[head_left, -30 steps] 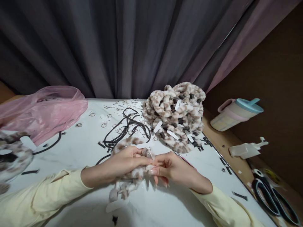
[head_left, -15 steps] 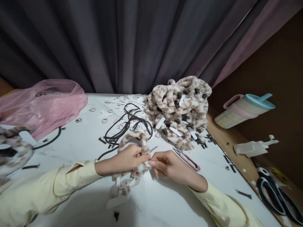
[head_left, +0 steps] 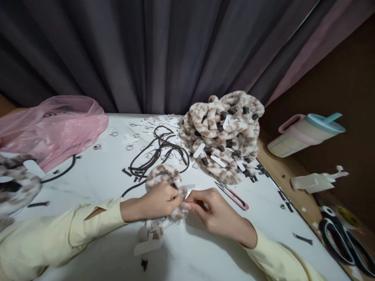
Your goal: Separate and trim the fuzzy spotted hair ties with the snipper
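Gripping a brown-and-white plush ring [head_left: 163, 170] over the white desk [head_left: 205, 257] in a closed left hand [head_left: 162, 201]; pinching at its edge with the right hand [head_left: 212, 208], cannot tell on what. Could slip from a slackened left grip, or snag nearby looped black cord [head_left: 139, 171] if jerked.

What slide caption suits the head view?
Left hand holds a fuzzy ring, right hand pinching at its edge, near black cord and pink snips.

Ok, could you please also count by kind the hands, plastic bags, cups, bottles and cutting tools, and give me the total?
Hands, left hand and right hand: 2
Pink plastic bag: 1
Cup: 1
White bottle: 1
Cutting tools, big scissors and small snips: 2
Total: 7
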